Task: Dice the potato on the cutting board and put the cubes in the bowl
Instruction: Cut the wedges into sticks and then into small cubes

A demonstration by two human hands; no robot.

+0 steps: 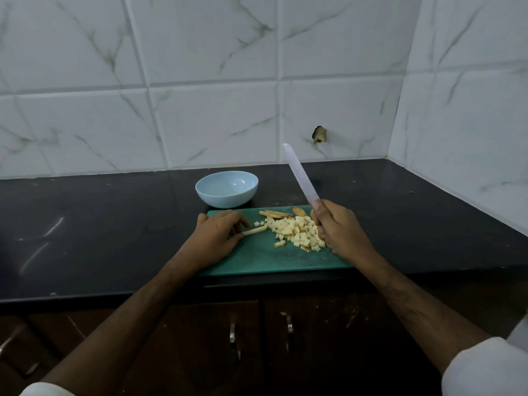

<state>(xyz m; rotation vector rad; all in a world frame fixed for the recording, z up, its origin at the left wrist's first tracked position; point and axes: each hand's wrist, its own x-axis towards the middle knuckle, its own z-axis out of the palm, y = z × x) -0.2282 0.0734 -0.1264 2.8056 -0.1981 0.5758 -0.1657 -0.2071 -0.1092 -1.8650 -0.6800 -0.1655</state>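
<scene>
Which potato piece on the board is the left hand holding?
The long uncut stick at the left hand, left of the cube pile; the slices lie untouched.

Green cutting board (265, 260) flat, long side across. On its middle and right: heap of pale potato cubes (297, 232). At heap's left: one long uncut potato strip (255, 230), lying across. At heap's far edge: skin-edged slices (275, 214). Just beyond board's far edge: light-blue bowl (226, 189), upright, nothing inside.
</scene>
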